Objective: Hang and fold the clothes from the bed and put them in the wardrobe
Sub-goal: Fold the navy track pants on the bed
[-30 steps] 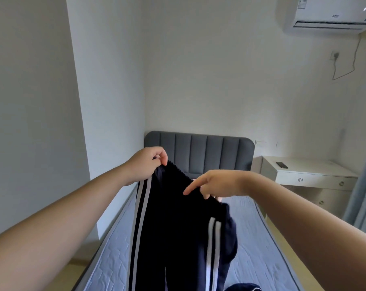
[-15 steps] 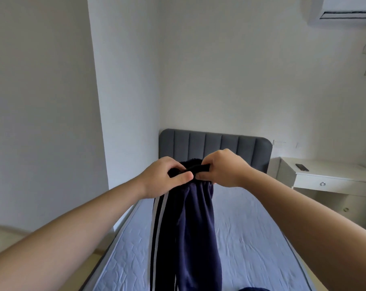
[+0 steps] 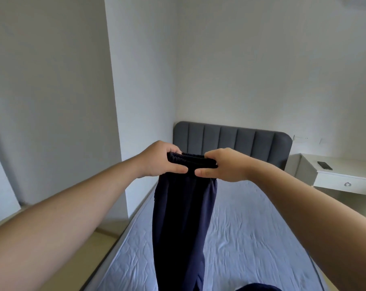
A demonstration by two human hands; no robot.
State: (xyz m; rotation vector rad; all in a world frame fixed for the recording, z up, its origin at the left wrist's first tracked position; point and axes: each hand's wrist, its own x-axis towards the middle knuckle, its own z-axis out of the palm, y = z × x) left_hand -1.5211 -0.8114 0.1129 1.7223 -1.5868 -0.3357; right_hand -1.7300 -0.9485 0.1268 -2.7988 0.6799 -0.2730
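Observation:
A pair of dark navy trousers (image 3: 181,223) hangs straight down in front of me over the bed (image 3: 251,234). My left hand (image 3: 159,159) grips the left end of the elastic waistband, thumb in front. My right hand (image 3: 224,164) grips the right end, thumb tip almost touching the left thumb. The legs lie together and run out of the bottom of the view. Another dark garment (image 3: 257,287) shows at the bottom edge on the bed. The wardrobe is out of view.
A grey padded headboard (image 3: 251,136) stands against the far wall. A white bedside desk (image 3: 341,175) with a phone (image 3: 325,165) on it stands at the right. A white wall column (image 3: 115,101) juts out left of the bed, with floor (image 3: 98,242) beside it.
My hands came together on the waistband, the trousers folded lengthwise so the white side stripes no longer show. My head turned left and down; the air conditioner left the view.

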